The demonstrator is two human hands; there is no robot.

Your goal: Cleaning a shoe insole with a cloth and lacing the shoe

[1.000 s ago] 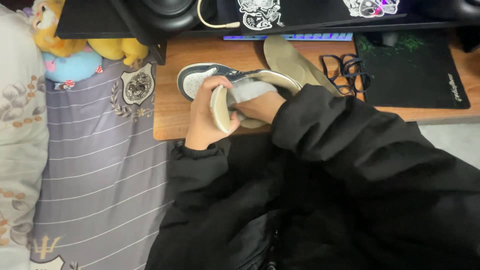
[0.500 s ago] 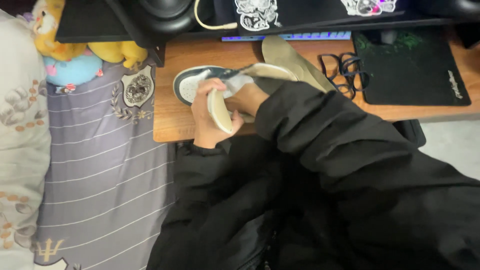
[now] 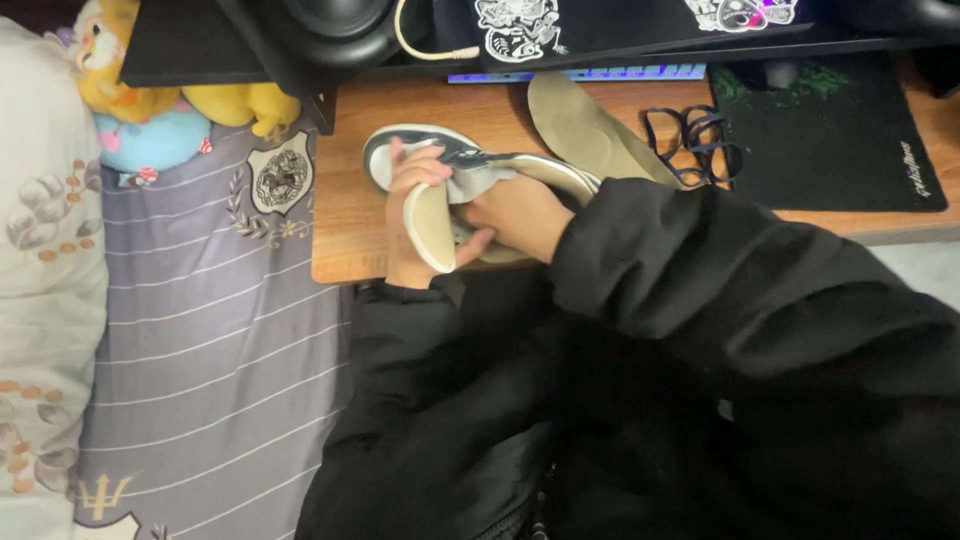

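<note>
A dark blue and white sneaker (image 3: pixel 445 152) lies on its side on the wooden desk (image 3: pixel 345 230), near the front edge. My left hand (image 3: pixel 412 205) curls over the sneaker's end and grips a beige insole (image 3: pixel 430 232) that stands bent against my palm. My right hand (image 3: pixel 520 215) presses against the sneaker's opening from the right, with its fingers tucked in and hidden. Both arms wear black sleeves.
A second beige insole (image 3: pixel 585 125) and black laces (image 3: pixel 695 140) lie behind the sneaker. A black mouse pad (image 3: pixel 830 135) is at the right, with a keyboard (image 3: pixel 580 73) and a speaker (image 3: pixel 330 25) at the back. Left of the desk are a striped bed (image 3: pixel 200 350) and plush toys (image 3: pixel 150 100).
Both hands have shifted a little to the left with the sneaker. The insole in my left hand now stands more upright, and my right hand sits deeper against the sneaker.
</note>
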